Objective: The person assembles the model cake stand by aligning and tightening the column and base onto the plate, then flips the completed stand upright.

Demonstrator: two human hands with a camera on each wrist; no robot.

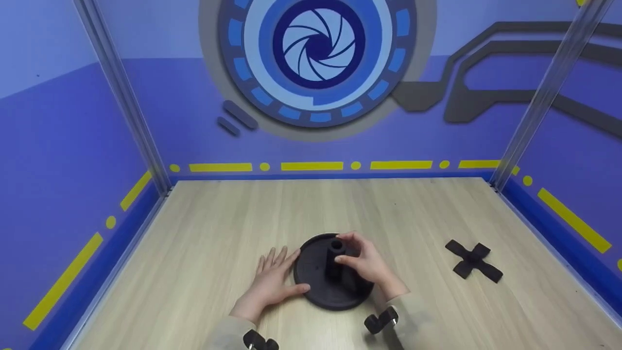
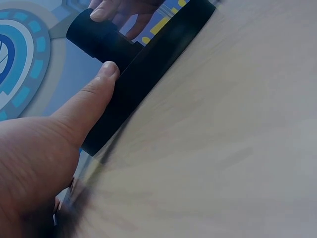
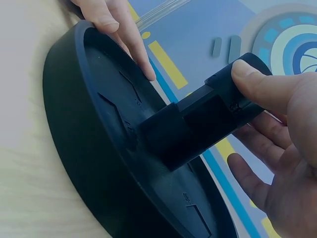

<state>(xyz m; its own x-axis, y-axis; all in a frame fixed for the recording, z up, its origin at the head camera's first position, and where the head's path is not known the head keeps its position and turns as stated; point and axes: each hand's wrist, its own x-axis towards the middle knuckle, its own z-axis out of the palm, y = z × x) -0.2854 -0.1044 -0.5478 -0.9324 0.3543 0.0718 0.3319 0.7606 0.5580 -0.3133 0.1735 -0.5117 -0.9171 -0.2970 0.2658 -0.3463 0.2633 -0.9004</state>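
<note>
A round black base (image 1: 311, 267) with a raised rim lies flat on the table. From its middle rises an upright black hollow tube (image 1: 333, 267), whose top hole shows in the head view. My right hand (image 1: 368, 262) pinches the upper part of the tube between thumb and fingers. With fingers spread, my left hand (image 1: 271, 286) touches the left side of the base, its thumb (image 2: 94, 96) against the rim. In the right wrist view the tube (image 3: 198, 119) has a stepped, notched side and meets the inner face of the base, which carries raised angular marks.
To the right on the wooden table (image 1: 218, 218) lies a black cross-shaped piece (image 1: 474, 260) with a small hub. Blue printed panels (image 1: 160, 121) enclose the back and sides, with clear corner posts (image 1: 544, 102) at the table's far corners.
</note>
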